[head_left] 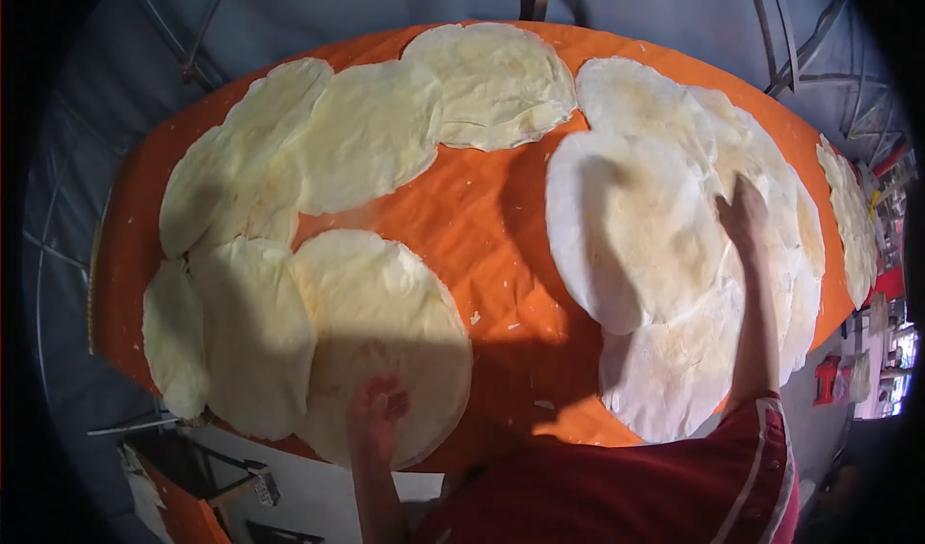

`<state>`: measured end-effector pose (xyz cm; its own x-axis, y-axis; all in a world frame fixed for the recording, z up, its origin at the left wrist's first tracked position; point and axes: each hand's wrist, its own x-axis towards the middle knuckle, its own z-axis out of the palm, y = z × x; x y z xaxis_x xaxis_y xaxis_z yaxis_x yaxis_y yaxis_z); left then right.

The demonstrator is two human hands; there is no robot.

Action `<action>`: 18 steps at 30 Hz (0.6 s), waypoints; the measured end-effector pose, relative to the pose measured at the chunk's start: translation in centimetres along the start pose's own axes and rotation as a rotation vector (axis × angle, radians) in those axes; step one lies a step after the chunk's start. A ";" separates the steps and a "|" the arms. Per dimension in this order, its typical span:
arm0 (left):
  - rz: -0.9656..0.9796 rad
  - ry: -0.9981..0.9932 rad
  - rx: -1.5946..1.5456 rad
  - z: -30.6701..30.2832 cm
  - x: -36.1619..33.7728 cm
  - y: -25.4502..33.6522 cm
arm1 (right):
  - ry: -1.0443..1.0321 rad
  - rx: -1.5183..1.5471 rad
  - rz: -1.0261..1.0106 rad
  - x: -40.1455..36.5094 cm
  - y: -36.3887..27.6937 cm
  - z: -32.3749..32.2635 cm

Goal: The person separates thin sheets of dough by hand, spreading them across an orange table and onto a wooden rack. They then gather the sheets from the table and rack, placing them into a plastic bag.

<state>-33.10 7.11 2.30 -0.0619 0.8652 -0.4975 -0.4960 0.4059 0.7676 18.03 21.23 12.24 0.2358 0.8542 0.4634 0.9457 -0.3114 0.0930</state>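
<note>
Left hand (376, 411) on near flatbread (385, 313) at table (491, 226) edge; grip curled, cannot tell if pinching. Right hand (744, 218) spread flat on overlapping stack (626, 226). Risk: dragging could tear thin sheets or pull one off the edge.

Two thin, round, pale flatbreads lying flat.
The yellowish round flatbread (381, 332) lies lower left of centre; the whiter round flatbread (626, 226) overlaps other flatbreads (674, 380) at right.

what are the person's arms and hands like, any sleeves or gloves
The left hand and right hand are bare: no gloves, rings or watch show. The right arm comes out of a short dark red sleeve with white piping. The left forearm shows no sleeve.
</note>
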 end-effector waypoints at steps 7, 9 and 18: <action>0.018 0.191 0.074 0.5 -0.3 0.1 | -0.072 0.006 -0.658 4.2 -25.4 9.9; -0.055 0.216 -0.088 0.7 -1.1 0.8 | -0.046 -0.016 -0.665 5.6 -27.4 14.7; -0.007 0.139 0.102 0.4 -0.7 -1.1 | 0.252 0.538 -0.787 16.6 -25.3 18.3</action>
<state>-32.17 6.13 1.96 -0.1816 0.8161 -0.5486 -0.4069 0.4455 0.7975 2.09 50.96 1.43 -0.5003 0.6031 0.6212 0.8023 0.5927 0.0708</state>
